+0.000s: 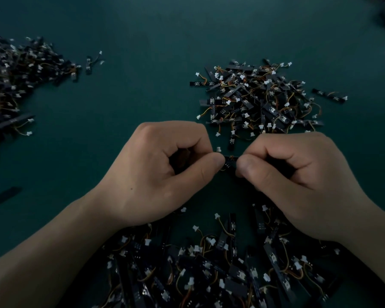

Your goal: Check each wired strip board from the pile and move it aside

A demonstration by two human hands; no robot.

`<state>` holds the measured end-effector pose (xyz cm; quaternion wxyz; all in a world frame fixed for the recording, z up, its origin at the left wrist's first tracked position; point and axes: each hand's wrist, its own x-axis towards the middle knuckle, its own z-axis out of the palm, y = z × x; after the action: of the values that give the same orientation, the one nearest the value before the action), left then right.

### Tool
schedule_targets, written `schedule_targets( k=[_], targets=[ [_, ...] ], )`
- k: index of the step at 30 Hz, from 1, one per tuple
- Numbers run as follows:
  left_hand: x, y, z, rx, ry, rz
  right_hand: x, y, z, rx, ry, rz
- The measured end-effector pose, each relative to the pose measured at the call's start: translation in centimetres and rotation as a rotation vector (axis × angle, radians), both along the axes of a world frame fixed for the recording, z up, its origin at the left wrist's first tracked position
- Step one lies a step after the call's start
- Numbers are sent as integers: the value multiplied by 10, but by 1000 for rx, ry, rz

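A small black strip board (230, 163) with thin wires is held between both hands above the green table. My left hand (165, 172) pinches its left end between thumb and curled fingers. My right hand (298, 181) pinches its right end the same way. Most of the board is hidden by my fingers; only a short middle piece shows. A white connector (218, 149) sits just above it. Below my wrists lies a big pile of black strip boards (209, 270) with white connectors and orange-yellow wires.
A second heap of wired boards (260, 98) lies just beyond my right hand. A third heap (16, 72) spreads along the left edge, with stray boards (2, 196) near it. Bare green table surface (142, 41) stretches between the heaps and at the back.
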<state>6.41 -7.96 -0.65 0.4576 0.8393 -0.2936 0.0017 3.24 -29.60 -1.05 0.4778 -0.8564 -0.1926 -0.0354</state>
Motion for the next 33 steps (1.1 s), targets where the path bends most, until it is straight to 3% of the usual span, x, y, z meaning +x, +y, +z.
schedule_targets(
  k=[25, 29, 33],
  targets=[
    [2, 5, -1, -43, 35, -153, -1, -2, -1, -21, 14, 76],
    [1, 5, -2, -49, 54, -80, 0, -3, -2, 41, 22, 110],
    [5, 5, -6, 76, -14, 69, 1, -6, -4, 223, -28, -43]
  ],
)
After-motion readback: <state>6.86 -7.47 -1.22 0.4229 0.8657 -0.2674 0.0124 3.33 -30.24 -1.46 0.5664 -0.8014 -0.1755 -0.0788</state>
